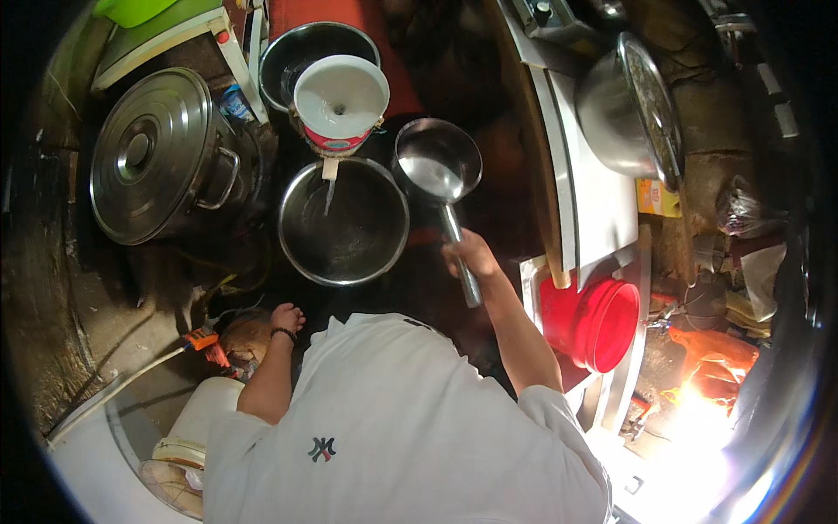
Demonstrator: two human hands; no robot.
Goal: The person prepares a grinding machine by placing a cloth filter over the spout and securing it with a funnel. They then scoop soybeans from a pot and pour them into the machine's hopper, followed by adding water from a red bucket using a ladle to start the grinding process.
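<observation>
My right hand [473,254] grips the tubular handle of a stainless steel water dipper [437,157]. The dipper's bowl shows pale, bright metal inside. To its left is a wide metal basin [353,242], dark inside. A short spout [331,168] reaches over that basin's far rim, and a thin pale stream hangs from it. Above the spout sits a white round hopper [342,95] with a dark hole at its bottom, on a red body [335,142]. Low at my left side, my left hand [288,319] is curled with nothing seen in it; a dark beaded bracelet circles the wrist.
A large lidded steel pot [150,157] stands at left. Another metal basin [319,46] lies behind the hopper. On the right are a white-topped table [596,196], a tilted steel pot [619,118] and a red bucket [592,324]. A white bucket [203,419] is by my left elbow.
</observation>
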